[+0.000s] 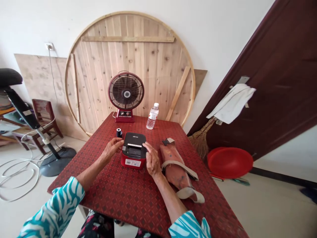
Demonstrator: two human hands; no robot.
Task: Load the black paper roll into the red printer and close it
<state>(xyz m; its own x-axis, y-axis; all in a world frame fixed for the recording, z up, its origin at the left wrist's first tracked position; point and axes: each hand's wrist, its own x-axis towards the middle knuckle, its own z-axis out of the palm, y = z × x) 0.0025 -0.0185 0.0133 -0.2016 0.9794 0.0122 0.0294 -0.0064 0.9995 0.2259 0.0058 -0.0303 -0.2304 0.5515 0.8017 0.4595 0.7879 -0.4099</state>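
A small red and black label printer (pixel 134 140) sits on the table, with a printed sticker on its front. A pale strip crosses its top, near the slot. My left hand (pixel 112 148) is closed at the printer's left side, its fingertips against the edge. On the other side, my right hand (pixel 152 160) has its fingers bent against the printer's right edge; part of its grip is hidden. Just behind my left hand stands a small dark roll (pixel 119 133) with a white core. To the right of my right hand lies a brownish-orange pouch (pixel 174 165) with pale straps.
A red fan (pixel 126 94) and a water bottle (pixel 152 116) stand at the far end of the red patterned table (pixel 109 201). A round wooden panel (pixel 153 62) leans on the wall. To the right are a broom (pixel 201 138) and a red basin (pixel 230 162).
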